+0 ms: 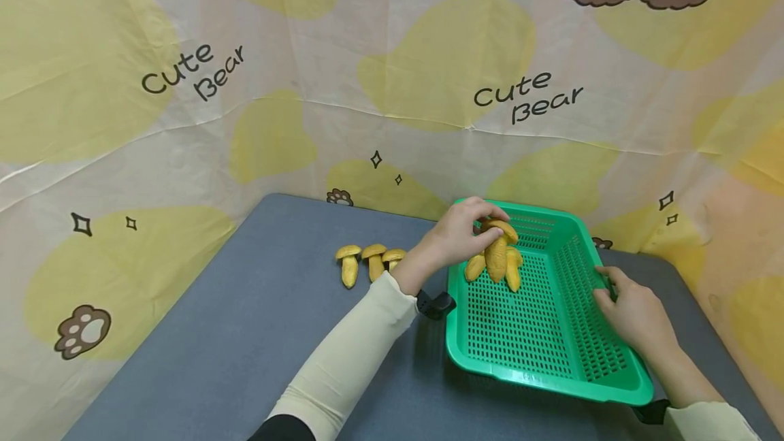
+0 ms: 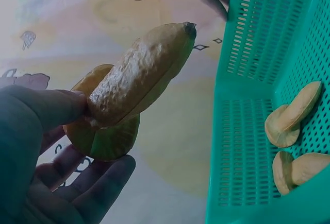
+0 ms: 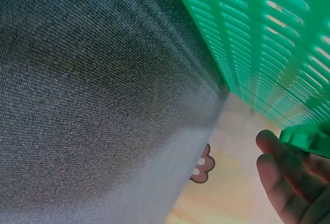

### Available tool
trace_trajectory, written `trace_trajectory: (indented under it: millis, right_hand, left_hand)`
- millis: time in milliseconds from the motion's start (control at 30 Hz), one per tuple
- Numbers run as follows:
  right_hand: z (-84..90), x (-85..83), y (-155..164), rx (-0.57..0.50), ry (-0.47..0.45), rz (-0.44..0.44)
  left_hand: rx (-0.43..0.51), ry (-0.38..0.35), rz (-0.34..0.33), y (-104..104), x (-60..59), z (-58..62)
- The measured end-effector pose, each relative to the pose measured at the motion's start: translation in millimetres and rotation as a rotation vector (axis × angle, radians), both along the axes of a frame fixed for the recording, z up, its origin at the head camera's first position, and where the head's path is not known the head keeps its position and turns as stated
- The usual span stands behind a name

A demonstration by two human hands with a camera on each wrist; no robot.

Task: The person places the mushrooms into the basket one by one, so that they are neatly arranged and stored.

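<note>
Mushroom (image 1: 496,262) pinched by the left hand (image 1: 459,231), at its four o'clock

Right hand (image 1: 633,308), closed on the basket rim (image 1: 551,384), has the mushroom at ten o'clock.

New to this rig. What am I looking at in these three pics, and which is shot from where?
No robot here: a person works bare-handed. The wide picture is taken from the head, looking forward and down; the other two come from the left and right wrists. On the grey table is a green basket, and left of it lie yellow mushrooms, three visible. Two more mushrooms lie inside the basket. The left hand pinches another, the held mushroom, seen over the basket in the wide view. The right hand holds the basket's right rim.
</note>
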State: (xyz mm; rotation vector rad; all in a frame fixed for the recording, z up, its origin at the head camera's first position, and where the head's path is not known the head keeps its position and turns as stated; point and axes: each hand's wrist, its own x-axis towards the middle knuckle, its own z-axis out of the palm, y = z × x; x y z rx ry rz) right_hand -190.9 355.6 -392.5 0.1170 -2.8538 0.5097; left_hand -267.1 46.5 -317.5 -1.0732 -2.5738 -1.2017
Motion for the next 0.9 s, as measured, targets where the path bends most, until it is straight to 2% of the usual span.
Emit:
trace_trajectory:
  millis: [300, 467, 700, 900]
  right_hand:
    - [2.0, 0.3, 1, -0.002, 0.006, 0.001]
    - [3.3, 0.7, 1, -0.005, 0.002, 0.001]
    - [3.7, 0.3, 0, -0.007, 0.005, 0.003]
    - [3.3, 0.5, 0, -0.005, -0.003, -0.004]
  left_hand:
    - [-0.035, -0.010, -0.010, 13, -2.8, -0.9]
    - [-0.032, -0.050, -0.024, 21, -1.8, -2.1]
    - [-0.043, -0.051, -0.029, 35, -6.5, -7.3]
    - [-0.087, -0.086, -0.020, 48, -11.1, -12.3]
